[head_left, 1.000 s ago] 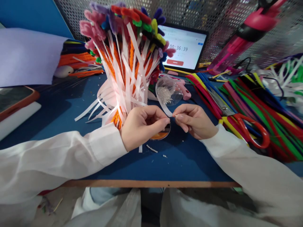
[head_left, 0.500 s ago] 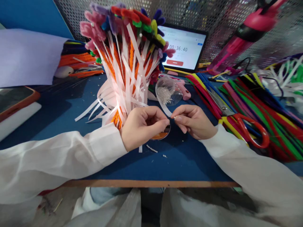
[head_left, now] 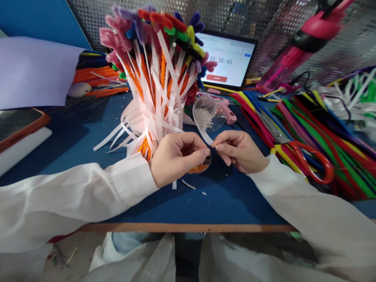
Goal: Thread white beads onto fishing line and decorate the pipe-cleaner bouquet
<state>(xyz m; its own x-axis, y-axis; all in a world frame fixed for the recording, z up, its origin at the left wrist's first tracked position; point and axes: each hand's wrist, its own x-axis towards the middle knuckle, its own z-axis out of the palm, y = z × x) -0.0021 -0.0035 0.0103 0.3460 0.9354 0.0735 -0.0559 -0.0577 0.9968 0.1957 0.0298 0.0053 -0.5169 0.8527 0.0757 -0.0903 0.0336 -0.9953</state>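
Phone (head_left: 20, 123): lies at the far left of the bouquet (head_left: 164, 82), near the hanging lilac sheet (head_left: 35, 70).
Bouquet: fuzzy pipe-cleaner flowers on upright stems, tied about with pale ribbons; it stands on the blue tabletop (head_left: 164, 211), and everything below is placed from it.
Left hand (head_left: 178, 156): just in front of the bouquet's foot, its grip closed, thumb and forefinger tips together. From where I stand I can't tell what, if anything, is pinched there.
Pearl strand (head_left: 188, 184): a short row of tiny beads, in front and a bit right of the bouquet, with a smaller bead cluster (head_left: 204, 193) to its right.
Round disc (head_left: 199, 168): right of the bouquet's foot, partly under the left hand.
Bead container (head_left: 205, 116): clear, just right of the bouquet, loose pale beads inside.
Between the hands: a narrow gap. I'd judge this as close fingertip handling of a bead; the next move calls for fine alignment, steady wrists and a light pinch, as such a bead could slip.
Glue gun (head_left: 229, 111): pink, right of the bouquet, behind the container.
Right hand (head_left: 242, 150): right of the bouquet, its grip clamped on what looks like a pale bead (head_left: 216, 146).
Scissors (head_left: 324, 172): well right of the bouquet, orange-handled, on coloured pipe cleaners (head_left: 346, 145).
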